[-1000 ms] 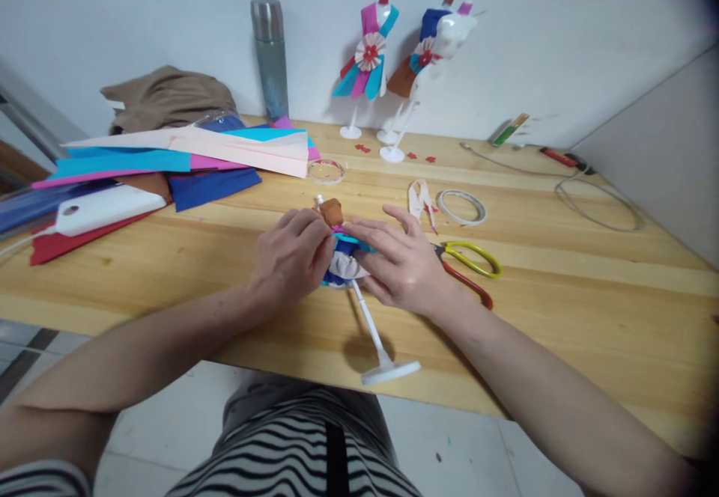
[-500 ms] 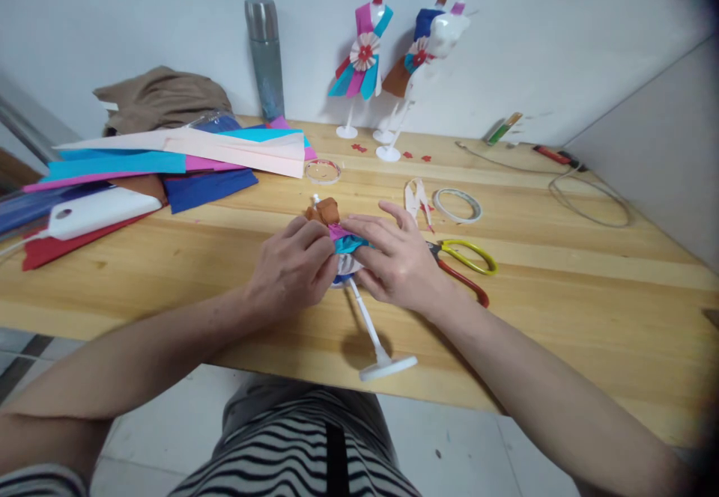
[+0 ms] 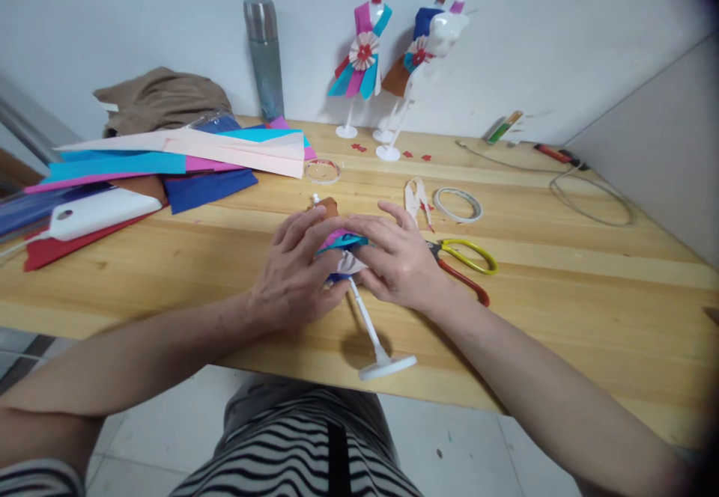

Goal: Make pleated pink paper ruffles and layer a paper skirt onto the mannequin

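A miniature dress-form mannequin (image 3: 366, 319) on a white stand lies tilted before me, its round base towards the table's front edge. Brown, pink, turquoise, white and blue crepe paper (image 3: 349, 241) wraps its body. My left hand (image 3: 300, 269) curves over its left side, fingers bent across the paper and thumb beneath. From the other side my right hand (image 3: 396, 257) grips the body, index finger raised. Both hands partly hide the mannequin. Just right of my right hand lie scissors (image 3: 469, 256) with yellow and red handles.
Crepe paper sheets (image 3: 241, 154) and a white glue gun (image 3: 104, 211) lie at left. A steel flask (image 3: 265, 63) and dressed mannequins (image 3: 365, 55) stand by the wall. Tape rolls (image 3: 457, 205), a pale paper strip (image 3: 414, 201) and a cable (image 3: 595, 220) are on the table.
My left hand has gone from a closed pinch at the paper to spread, bent fingers over the mannequin's body. The right hand has hardly moved.
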Demonstrator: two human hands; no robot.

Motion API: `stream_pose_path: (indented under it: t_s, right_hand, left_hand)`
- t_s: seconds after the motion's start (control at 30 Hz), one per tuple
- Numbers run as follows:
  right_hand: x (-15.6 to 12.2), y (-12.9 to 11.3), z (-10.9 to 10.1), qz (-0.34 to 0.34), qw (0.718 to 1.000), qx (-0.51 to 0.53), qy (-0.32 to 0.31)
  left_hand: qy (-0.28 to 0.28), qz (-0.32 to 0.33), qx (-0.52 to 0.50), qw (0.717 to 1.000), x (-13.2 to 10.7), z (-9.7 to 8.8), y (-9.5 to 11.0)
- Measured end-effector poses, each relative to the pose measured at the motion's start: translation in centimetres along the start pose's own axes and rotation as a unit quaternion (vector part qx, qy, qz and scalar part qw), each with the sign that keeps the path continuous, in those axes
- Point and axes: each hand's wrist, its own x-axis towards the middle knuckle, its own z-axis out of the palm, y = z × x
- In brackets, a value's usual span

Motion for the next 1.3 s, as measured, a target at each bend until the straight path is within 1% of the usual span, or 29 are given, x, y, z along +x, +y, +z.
stream_pose_path:
  t_s: [0.13,0.27,0.4,0.5,0.63,0.83,0.97,1.13,1.3]
  right_hand:
    - [-0.1,0.0,0.1,-0.003,1.000,0.007,0.004]
    - [-0.2,0.1,0.0,0.003,1.000,0.005,0.001]
    - [-0.1,0.1,-0.3,0.002,1.000,-0.015,0.009]
    - [0.0,0.0,-0.4,0.003,1.000,-0.015,0.009]
    - [0.0,-0.2,-0.2,0.031,0.999,0.014,0.013]
    - [0.2,-0.5,0.0,0.078,0.994,0.059,0.037]
    - [0.4,-0.7,0.1,0.103,0.992,0.052,0.051]
    - [0.2,-0.7,0.4,0.101,0.993,0.021,0.060]
    - [0.3,-0.7,0.4,0.081,0.996,-0.002,0.041]
  left_hand:
    - [0.004,0.000,0.023,1.000,-0.1,0.8,-0.2]
    - [0.006,-0.008,0.026,1.000,0.2,1.0,-0.2]
    - [0.004,-0.008,-0.003,1.000,0.4,1.0,-0.1]
    - [0.009,-0.027,-0.043,0.999,0.4,1.1,-0.1]
    - [0.010,-0.045,-0.066,0.997,0.5,1.1,-0.2]
    - [0.021,-0.044,-0.044,0.998,0.8,1.1,-0.4]
    - [0.011,-0.058,-0.037,0.998,0.9,1.1,-0.6]
    - [0.003,-0.077,-0.036,0.996,0.7,1.3,-0.7]
    - [-0.003,-0.080,-0.049,0.996,0.7,1.4,-0.8]
